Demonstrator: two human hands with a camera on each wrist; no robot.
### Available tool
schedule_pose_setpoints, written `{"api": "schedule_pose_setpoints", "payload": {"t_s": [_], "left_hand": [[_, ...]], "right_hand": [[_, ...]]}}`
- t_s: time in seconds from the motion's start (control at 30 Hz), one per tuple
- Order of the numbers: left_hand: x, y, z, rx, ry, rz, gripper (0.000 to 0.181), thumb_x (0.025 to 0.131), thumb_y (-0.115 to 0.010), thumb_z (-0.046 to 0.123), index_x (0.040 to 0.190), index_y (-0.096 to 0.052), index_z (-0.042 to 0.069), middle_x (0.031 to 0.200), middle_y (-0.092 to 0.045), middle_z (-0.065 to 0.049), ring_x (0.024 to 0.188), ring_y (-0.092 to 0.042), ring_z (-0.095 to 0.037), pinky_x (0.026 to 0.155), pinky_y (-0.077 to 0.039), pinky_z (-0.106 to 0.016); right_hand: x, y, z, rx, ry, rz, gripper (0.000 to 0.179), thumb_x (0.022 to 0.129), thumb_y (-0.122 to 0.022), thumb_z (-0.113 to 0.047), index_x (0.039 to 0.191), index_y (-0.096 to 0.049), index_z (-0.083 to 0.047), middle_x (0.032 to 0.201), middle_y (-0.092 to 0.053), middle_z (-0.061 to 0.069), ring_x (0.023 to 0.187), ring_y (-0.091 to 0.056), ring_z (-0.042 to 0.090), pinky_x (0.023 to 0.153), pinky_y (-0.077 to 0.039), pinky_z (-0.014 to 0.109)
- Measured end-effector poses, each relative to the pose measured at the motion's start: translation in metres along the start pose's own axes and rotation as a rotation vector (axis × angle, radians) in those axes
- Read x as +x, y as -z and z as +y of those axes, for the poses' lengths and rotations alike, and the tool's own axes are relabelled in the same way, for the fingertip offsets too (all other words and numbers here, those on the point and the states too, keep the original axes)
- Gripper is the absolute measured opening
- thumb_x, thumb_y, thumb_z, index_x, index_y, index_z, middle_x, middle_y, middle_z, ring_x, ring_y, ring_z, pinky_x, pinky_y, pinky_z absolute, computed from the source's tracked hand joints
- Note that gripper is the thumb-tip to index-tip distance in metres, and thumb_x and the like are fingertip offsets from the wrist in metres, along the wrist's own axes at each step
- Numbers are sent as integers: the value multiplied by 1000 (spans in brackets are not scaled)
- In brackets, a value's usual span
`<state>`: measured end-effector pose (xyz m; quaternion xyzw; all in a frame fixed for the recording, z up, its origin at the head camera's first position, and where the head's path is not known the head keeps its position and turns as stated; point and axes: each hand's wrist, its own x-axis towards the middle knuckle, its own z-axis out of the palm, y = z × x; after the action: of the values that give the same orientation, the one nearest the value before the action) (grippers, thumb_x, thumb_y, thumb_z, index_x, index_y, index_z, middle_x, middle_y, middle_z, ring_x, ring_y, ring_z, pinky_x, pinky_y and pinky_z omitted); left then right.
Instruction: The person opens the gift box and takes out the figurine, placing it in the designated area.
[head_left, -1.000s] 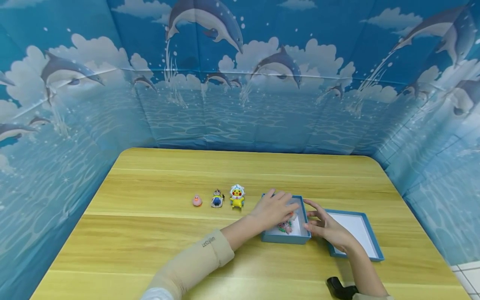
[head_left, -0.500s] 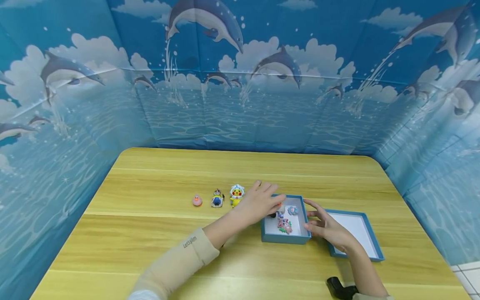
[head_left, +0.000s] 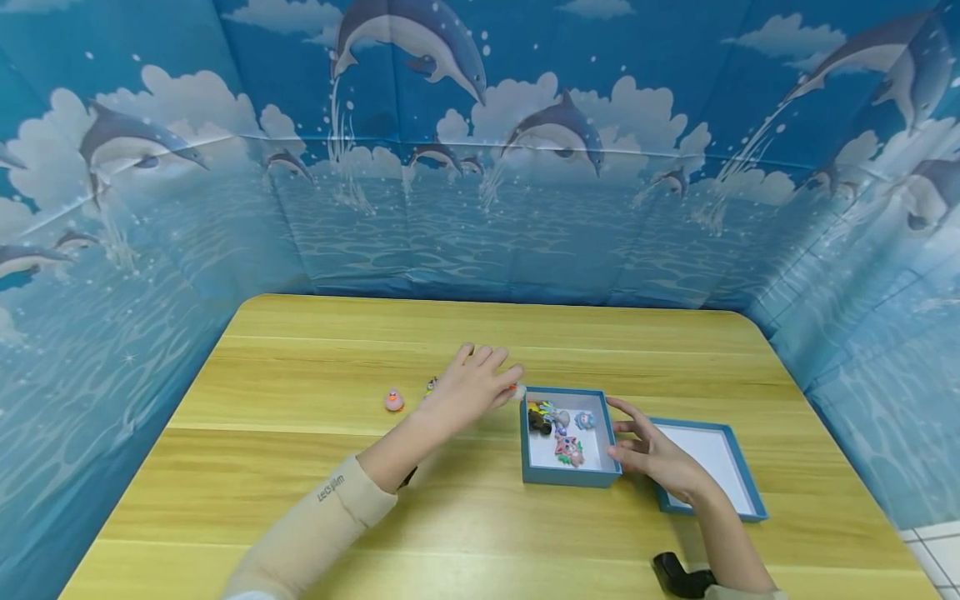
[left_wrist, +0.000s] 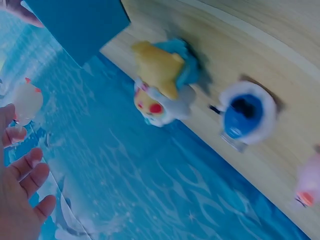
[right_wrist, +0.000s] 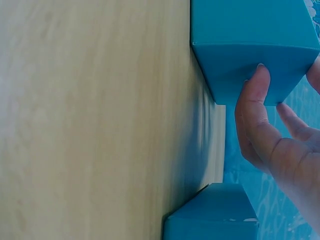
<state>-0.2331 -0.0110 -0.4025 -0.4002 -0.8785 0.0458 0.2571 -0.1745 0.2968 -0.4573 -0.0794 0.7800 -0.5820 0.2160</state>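
1. One blue box (head_left: 572, 477) sits on the desk (head_left: 225, 467), and one lid (head_left: 705, 458) lies just to the right of the box
2. The left hand (head_left: 467, 392) pinches one white toy (left_wrist: 28, 102) with red bits, up in the air by the back left corner of the box
3. The right hand (head_left: 660, 467) touches the right side of the box, thumb and fingers wide apart
4. Three toys are in a row left of the box: one yellow doll (left_wrist: 162, 72) nearest, then one blue and white doll (left_wrist: 245, 112), then one pink duck (head_left: 394, 401)
5. Inside the box are at least four toys, with one light blue toy (head_left: 586, 420); they bunch up, so I cannot tell just how many
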Motion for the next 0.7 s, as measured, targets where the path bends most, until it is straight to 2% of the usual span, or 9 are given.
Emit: {"api": "schedule_pose_setpoints", "payload": {"t_s": [0.37, 0.7], "left_hand": [[-30, 4, -28, 7, 87, -12, 22, 91, -55, 37, 105, -52, 21, 94, -45, -2, 84, -44, -20, 83, -37, -37], [-63, 4, -53, -30, 182, -16, 21, 88, -60, 33, 102, -52, 19, 91, -42, -3, 81, -41, -22, 79, -35, -38]], "right_hand": [[1, -1, 0, -12, -4, 11, 74, 90, -57, -15, 146, -8, -16, 135, -20, 30, 112, -41, 39, 78, -46, 36], [-1, -1, 0, -31, 6, 18, 75, 90, -58, -16, 146, -8, -14, 134, -21, 31, 113, -42, 41, 77, -47, 36]]}}
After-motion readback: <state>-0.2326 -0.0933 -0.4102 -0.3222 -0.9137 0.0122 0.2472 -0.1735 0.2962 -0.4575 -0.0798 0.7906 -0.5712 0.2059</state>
